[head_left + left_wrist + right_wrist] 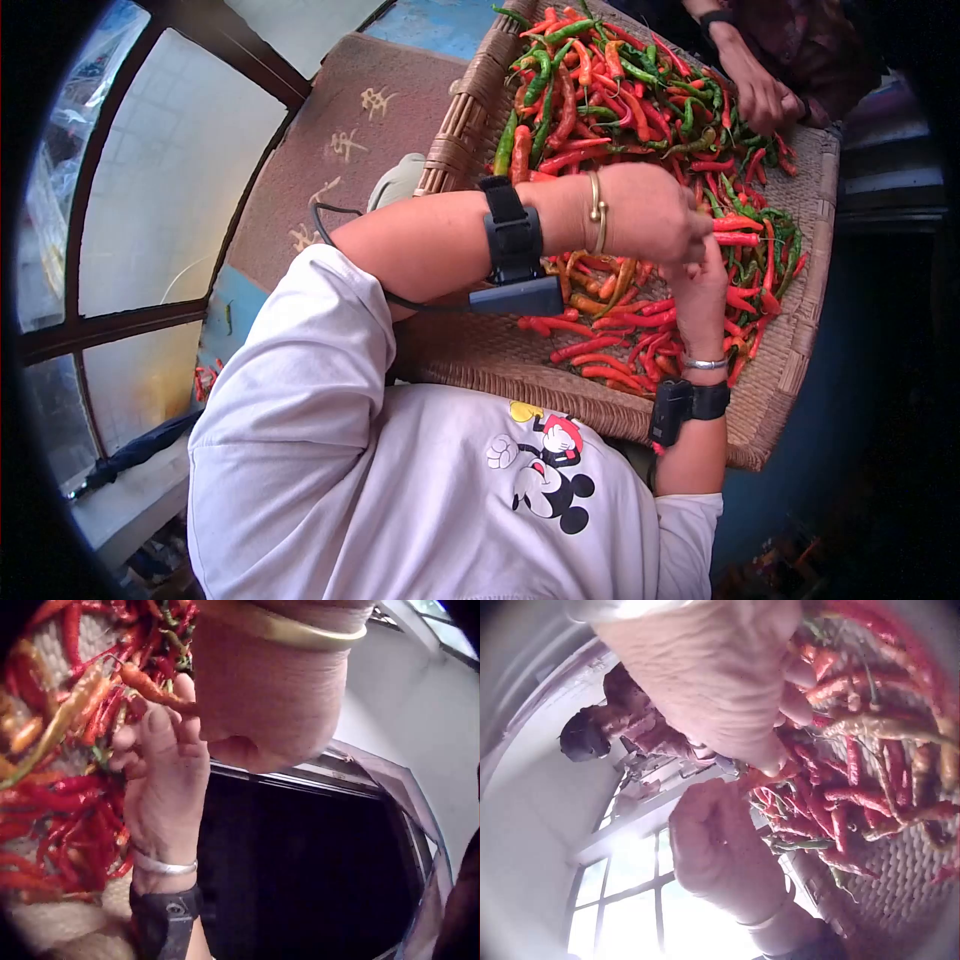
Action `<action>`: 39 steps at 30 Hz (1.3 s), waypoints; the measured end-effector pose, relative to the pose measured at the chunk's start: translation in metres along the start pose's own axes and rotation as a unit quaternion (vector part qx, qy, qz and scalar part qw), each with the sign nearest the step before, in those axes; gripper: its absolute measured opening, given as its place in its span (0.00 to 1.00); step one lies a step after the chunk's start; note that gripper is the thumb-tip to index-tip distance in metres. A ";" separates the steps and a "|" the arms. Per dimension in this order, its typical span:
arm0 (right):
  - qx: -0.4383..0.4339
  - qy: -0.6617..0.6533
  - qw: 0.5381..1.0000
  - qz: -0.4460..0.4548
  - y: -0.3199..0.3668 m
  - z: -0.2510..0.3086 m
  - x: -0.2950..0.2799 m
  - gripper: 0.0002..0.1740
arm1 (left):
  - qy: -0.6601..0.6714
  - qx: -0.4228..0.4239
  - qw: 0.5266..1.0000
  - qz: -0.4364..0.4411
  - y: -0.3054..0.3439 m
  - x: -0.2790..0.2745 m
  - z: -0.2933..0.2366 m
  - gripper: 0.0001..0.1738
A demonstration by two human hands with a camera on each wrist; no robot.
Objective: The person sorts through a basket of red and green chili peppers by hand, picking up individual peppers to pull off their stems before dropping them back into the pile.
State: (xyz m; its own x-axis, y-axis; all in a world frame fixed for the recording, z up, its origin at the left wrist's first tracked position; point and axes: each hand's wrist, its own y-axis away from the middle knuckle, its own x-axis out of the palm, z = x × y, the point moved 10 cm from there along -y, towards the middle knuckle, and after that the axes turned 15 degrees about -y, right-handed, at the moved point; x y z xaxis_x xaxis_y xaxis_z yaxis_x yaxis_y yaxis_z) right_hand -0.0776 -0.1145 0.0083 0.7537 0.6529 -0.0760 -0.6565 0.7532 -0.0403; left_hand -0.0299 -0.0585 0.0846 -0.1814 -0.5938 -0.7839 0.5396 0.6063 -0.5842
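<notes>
Both hands meet above a wide, shallow, brown woven-wicker basket (pixel 800 372) lying at a slant before the wearer. Left hand (pixel 645 212), gold bangle at the wrist: fingers curled, gripping the narrow end of a slender orange-red chili pepper with a thin curved stem (pixel 146 681). This pepper is above the basket, between the two hands, its stem end pointing away from the left hand. Right hand (pixel 697 285), silver bracelet at the wrist: fingers bent, thumb and fingertips right at the same pepper; cannot tell whether they pinch it or merely touch it. Hands close together, left one across the top in the head view. Basket contents: a large heap of glossy red, orange and green chili peppers (pixel 640 95) at the far side; a smaller group of mostly bright red chili peppers (pixel 610 370) on the near side; bare weave visible along the near edge. At the far right corner, a second person's hand (pixel 758 98), black band at the wrist, is at the heap; its grip cannot be made out. Left of the basket: a reddish-brown panel with pale gold characters (pixel 335 150), beside dark-framed window panes (pixel 178 165).
</notes>
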 end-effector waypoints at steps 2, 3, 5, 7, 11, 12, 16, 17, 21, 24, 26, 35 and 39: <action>-0.068 0.095 0.992 0.049 0.003 0.005 0.005 0.13 | 0.030 -0.013 0.999 0.007 -0.001 -0.002 -0.013 0.06; -0.068 0.096 0.992 0.050 0.004 0.000 0.002 0.13 | 0.058 -0.026 0.998 0.014 -0.001 -0.001 -0.014 0.07; -0.185 0.200 0.957 0.097 0.011 0.014 0.014 0.09 | 0.051 -0.040 0.998 -0.016 0.001 -0.005 -0.007 0.09; -0.209 0.215 0.954 0.023 0.008 0.030 0.007 0.07 | 0.038 -0.065 0.995 -0.072 0.005 -0.013 0.005 0.11; 0.077 -0.220 0.962 -0.141 -0.004 -0.019 -0.063 0.12 | -0.095 -0.303 0.943 0.095 0.039 0.021 0.099 0.06; 0.051 -0.315 0.936 -0.149 -0.004 -0.015 -0.071 0.14 | -0.101 -0.349 0.919 0.151 0.053 0.028 0.115 0.07; 0.025 -0.515 0.848 -0.121 -0.004 -0.021 -0.084 0.21 | -0.136 -0.385 0.876 0.255 0.079 0.046 0.134 0.08; 0.046 -0.533 0.837 -0.116 -0.003 -0.025 -0.080 0.22 | -0.131 -0.377 0.878 0.265 0.081 0.057 0.133 0.08; 0.069 -0.484 0.872 -0.036 -0.005 -0.019 -0.050 0.20 | -0.134 -0.388 0.867 0.282 0.081 0.063 0.134 0.09; 0.084 -0.439 0.893 -0.049 -0.003 -0.020 -0.043 0.18 | -0.137 -0.383 0.864 0.296 0.081 0.057 0.134 0.09; 0.094 -0.422 0.900 -0.048 -0.002 -0.023 -0.037 0.16 | -0.115 -0.381 0.871 0.290 0.082 0.059 0.134 0.09; 0.110 -0.352 0.928 -0.052 0.000 -0.027 -0.028 0.15 | -0.069 -0.383 0.872 0.298 0.073 0.049 0.125 0.09; 0.108 -0.314 0.943 -0.036 0.001 -0.028 -0.024 0.15 | -0.027 -0.363 0.903 0.227 0.061 0.042 0.115 0.08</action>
State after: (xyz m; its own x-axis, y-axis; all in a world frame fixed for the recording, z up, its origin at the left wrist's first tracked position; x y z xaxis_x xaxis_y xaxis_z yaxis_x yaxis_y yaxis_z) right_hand -0.0968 -0.1320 -0.0182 0.7100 0.4670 0.5271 -0.6323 0.7522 0.1853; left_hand 0.0897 -0.1077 0.0402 -0.0259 -0.2102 -0.9773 -0.1364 0.9692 -0.2049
